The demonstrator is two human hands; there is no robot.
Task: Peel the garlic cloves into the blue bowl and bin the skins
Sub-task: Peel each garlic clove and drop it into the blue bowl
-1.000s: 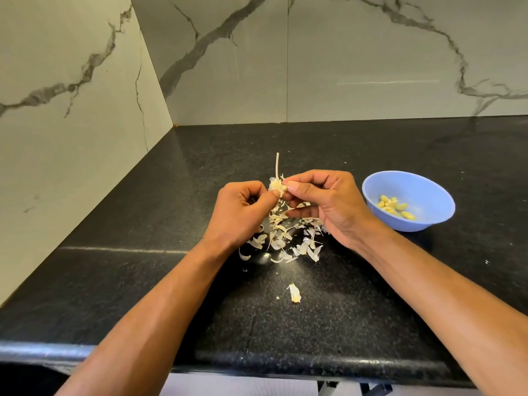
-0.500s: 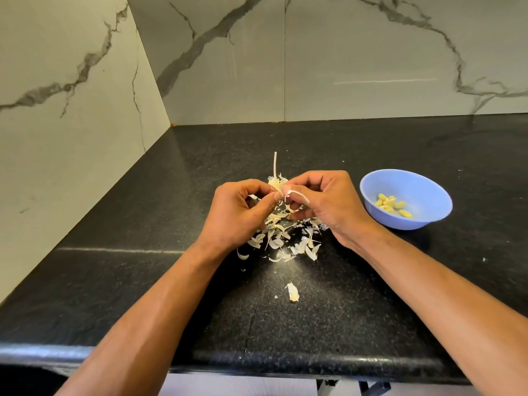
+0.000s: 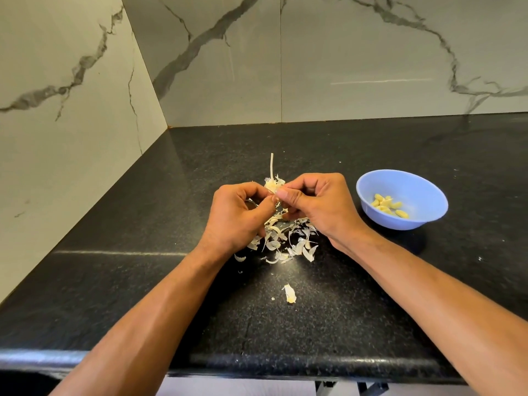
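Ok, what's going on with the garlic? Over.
Both hands, left and right, pinching one garlic clove. Peeled cloves in blue bowl. Skins heaped on counter, nothing blocking.

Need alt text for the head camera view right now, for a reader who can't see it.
Over a black countertop, a person's left hand and right hand pinch a garlic clove between their fingertips, above a pile of papery skins. To the right stands a blue bowl holding peeled cloves; one stray skin lies nearer the counter's front edge.
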